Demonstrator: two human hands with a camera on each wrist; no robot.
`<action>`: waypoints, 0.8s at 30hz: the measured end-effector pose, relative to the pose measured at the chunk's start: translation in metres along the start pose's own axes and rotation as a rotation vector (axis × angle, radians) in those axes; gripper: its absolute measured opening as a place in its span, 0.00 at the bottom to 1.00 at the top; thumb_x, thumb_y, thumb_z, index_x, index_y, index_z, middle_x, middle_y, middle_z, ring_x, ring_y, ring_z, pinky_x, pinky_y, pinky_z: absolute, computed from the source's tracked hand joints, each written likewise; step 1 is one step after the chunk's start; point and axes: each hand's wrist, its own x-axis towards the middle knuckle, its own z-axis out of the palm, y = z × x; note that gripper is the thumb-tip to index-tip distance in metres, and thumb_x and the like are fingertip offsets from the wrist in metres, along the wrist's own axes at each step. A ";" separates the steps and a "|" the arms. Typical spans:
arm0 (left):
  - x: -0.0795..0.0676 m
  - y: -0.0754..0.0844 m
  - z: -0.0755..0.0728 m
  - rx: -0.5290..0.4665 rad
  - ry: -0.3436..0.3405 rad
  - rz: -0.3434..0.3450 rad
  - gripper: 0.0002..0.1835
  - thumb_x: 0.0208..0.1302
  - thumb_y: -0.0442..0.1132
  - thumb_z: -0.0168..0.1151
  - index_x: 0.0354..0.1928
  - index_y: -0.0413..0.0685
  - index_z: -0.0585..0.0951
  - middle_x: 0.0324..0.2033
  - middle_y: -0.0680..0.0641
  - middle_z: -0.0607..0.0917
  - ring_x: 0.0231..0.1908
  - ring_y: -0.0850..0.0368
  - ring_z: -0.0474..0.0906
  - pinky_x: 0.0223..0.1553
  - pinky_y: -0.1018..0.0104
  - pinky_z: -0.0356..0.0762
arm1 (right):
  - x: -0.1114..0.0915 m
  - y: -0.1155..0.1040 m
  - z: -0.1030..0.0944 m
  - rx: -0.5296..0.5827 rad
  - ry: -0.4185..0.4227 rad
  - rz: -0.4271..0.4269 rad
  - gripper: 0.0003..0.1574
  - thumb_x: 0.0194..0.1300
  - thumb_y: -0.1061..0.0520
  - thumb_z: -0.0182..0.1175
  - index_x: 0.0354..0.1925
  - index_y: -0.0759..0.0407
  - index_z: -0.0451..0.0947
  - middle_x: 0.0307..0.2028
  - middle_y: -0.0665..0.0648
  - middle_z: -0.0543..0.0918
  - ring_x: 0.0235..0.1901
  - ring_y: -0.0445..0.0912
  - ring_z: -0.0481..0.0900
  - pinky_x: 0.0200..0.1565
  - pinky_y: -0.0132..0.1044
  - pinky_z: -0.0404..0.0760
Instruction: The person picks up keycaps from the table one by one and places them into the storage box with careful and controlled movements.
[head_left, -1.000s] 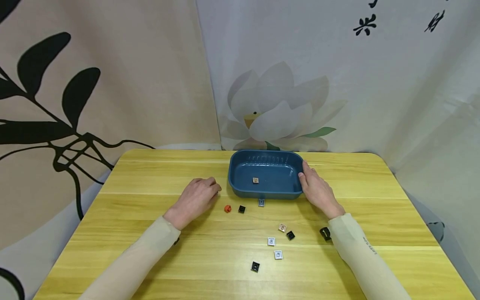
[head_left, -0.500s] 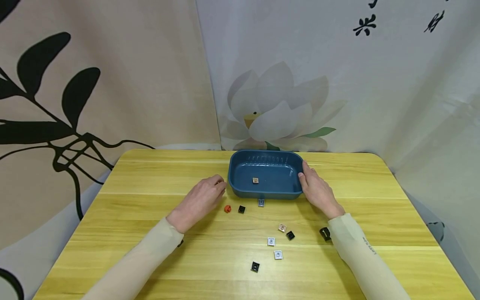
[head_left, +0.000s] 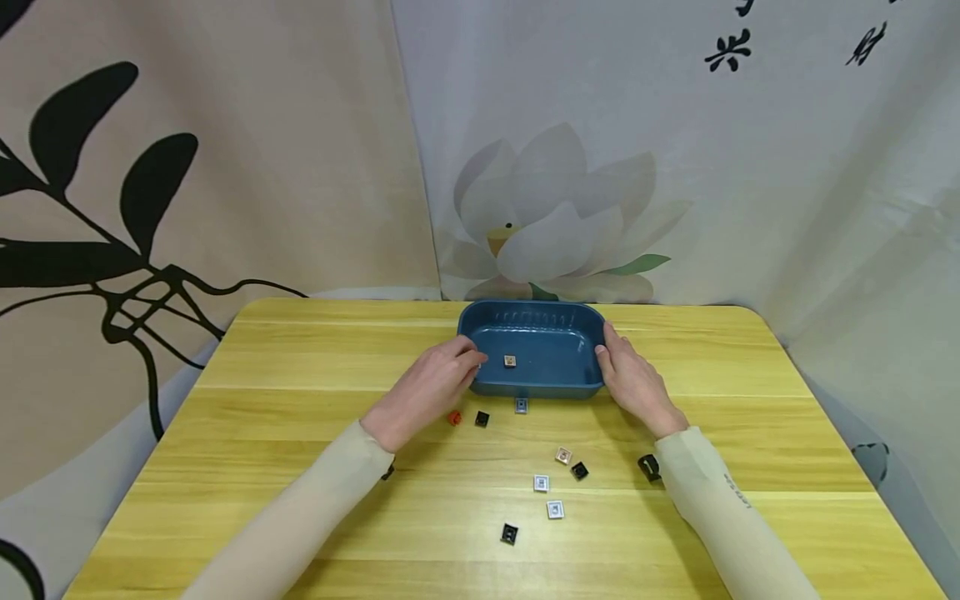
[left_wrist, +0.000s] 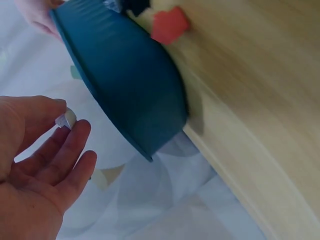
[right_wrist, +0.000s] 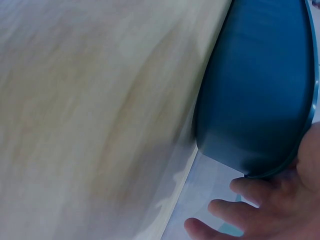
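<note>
gripping a tray holding one piece, right fingers face left fingers pinching another.

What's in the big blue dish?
One small beige square piece lies on the bottom of the blue dish. The left hand, pinching a little pale piece, is over the dish's near left corner, so anything under there can't be seen.

A curtained-off indoor workspace — exact room type unclear — shown by printed drapes behind a wooden table.
</note>
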 end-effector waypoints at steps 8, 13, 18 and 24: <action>0.025 0.003 0.008 -0.019 -0.038 -0.026 0.10 0.70 0.33 0.67 0.50 0.41 0.88 0.42 0.46 0.84 0.38 0.57 0.82 0.41 0.72 0.83 | 0.000 0.002 -0.002 0.006 0.000 0.005 0.38 0.86 0.49 0.36 0.82 0.65 0.42 0.80 0.68 0.51 0.77 0.68 0.50 0.73 0.66 0.54; 0.035 0.001 0.016 -0.007 -0.079 -0.048 0.09 0.72 0.33 0.66 0.50 0.40 0.88 0.42 0.45 0.85 0.40 0.55 0.84 0.44 0.68 0.84 | 0.000 0.004 -0.001 0.005 -0.001 -0.004 0.38 0.86 0.49 0.36 0.82 0.66 0.42 0.80 0.69 0.51 0.77 0.69 0.50 0.72 0.66 0.54; 0.043 0.000 0.023 0.001 -0.124 -0.057 0.09 0.71 0.31 0.65 0.50 0.39 0.88 0.40 0.44 0.84 0.38 0.54 0.83 0.42 0.67 0.84 | 0.000 0.003 -0.001 0.007 -0.004 -0.002 0.38 0.86 0.49 0.37 0.82 0.65 0.42 0.80 0.68 0.51 0.77 0.68 0.50 0.72 0.66 0.55; 0.051 -0.001 0.027 0.024 -0.216 -0.094 0.10 0.72 0.31 0.64 0.50 0.41 0.89 0.40 0.44 0.86 0.39 0.54 0.84 0.43 0.67 0.84 | 0.001 0.002 0.000 0.005 -0.005 0.000 0.38 0.86 0.48 0.36 0.82 0.64 0.42 0.80 0.68 0.51 0.77 0.68 0.50 0.72 0.66 0.55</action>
